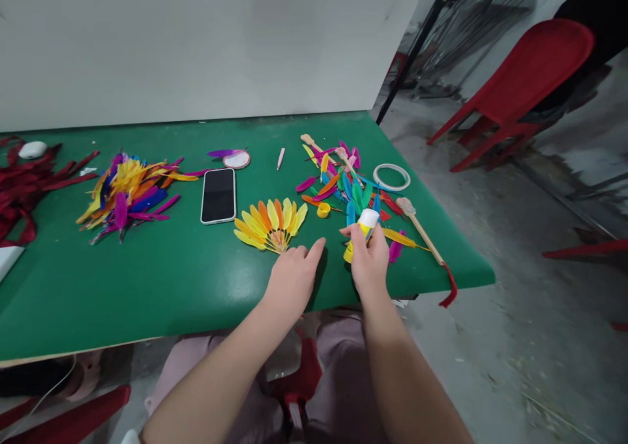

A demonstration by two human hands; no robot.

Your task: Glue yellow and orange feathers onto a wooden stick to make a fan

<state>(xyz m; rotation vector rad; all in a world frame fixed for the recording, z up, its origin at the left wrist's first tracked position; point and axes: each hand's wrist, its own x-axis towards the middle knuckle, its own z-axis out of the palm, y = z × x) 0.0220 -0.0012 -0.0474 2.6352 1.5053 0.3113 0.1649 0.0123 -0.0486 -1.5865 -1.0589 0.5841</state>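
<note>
A fan of yellow and orange feathers lies spread out on the green table. My left hand is at its base, fingers curled over the lower end and the index finger stretched out to the right; its handle is hidden under the hand. In my right hand is a glue stick, yellow with a white end up, held tilted over the table. A small yellow cap sits between the two hands. Loose coloured feathers are scattered just beyond the glue stick.
Left of the fan are a phone and a pile of feathers. Dark red ribbons lie at the far left. To the right are a roll of tape and a wooden stick with a red tassel, near the table's edge.
</note>
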